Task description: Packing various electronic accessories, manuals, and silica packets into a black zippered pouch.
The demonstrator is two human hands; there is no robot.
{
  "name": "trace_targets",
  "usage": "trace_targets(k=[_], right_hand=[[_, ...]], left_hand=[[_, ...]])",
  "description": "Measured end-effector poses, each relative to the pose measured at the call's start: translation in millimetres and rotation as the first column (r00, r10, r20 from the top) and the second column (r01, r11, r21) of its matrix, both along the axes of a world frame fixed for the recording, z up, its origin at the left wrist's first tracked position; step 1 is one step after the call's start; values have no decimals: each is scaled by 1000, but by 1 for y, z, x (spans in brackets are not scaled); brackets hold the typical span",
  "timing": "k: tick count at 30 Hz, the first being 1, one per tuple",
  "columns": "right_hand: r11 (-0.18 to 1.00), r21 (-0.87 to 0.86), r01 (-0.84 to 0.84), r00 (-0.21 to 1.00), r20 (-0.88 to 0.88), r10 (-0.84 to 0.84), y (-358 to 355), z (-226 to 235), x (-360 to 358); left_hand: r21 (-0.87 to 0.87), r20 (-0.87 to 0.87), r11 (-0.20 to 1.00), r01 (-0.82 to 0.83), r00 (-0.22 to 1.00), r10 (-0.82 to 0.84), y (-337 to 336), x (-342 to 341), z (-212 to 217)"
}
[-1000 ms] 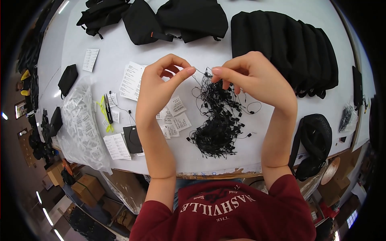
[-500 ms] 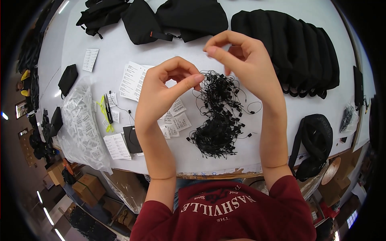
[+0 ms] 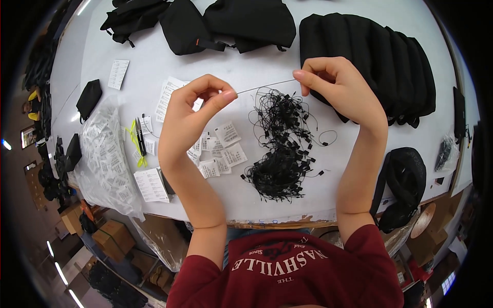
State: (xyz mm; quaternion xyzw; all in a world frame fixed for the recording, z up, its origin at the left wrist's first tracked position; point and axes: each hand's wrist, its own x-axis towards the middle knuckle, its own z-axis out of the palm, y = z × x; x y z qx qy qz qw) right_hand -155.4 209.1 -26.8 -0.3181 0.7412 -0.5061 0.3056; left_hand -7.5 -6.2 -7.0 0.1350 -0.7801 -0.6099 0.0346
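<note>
Head view, hands: both are raised above the white table (image 3: 257,72), forearms coming up from the lower edge.
Left hand (image 3: 192,115): thumb and forefinger pressed together on one end of a thin black string (image 3: 264,85); the other fingers curl loosely beneath.
Right hand (image 3: 336,87): thumb and forefinger pinched together at the string's other end; the remaining fingers fold into the palm.
String: stretched almost straight between the two pinches, rising slightly toward the right hand, held clear of the table.
Below the string: a tangled heap of black loop strings (image 3: 282,149) lies on the table between the forearms, with a few loose loops straying toward the right.
Beside the left wrist: small white paper tags (image 3: 221,151) are scattered on the table, some overlapping.
Further left: yellow-handled snips (image 3: 138,141) lie next to a clear plastic bag of white tags (image 3: 105,154), and a larger white printed sheet (image 3: 150,184) sits at the table's near edge.
Behind the right hand: a row of black padded bags (image 3: 380,56) stands side by side.
Far edge: more black bags (image 3: 226,23) lie at the table's back.
Right edge: a black pouch (image 3: 405,179) hangs at the table's near corner.
</note>
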Motion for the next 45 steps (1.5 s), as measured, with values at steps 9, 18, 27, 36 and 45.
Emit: trace_targets(k=[9,18,27,36,45], right_hand=[[989,-142,-29,929,362,80,-55,11,56],[995,-87,-56,985,155,69,-56,2,57],[969,-228,95,926,376,-2,-51,2,46],[810,-431,398,917,167,-361,-62,-5,47],[880,-354,317,948,94,-304,-53,11,53]], left_hand=[[-330,70,943,28,998,-6,7,11,15],[-395,39,918,-21,998,39,-17,16,4],[-577,332,814,-66,891,309,-59,35,-31],[-525,169,809,-265,899,404,-36,31,8],[42,-64,953,-302,951,304,14,7,22]])
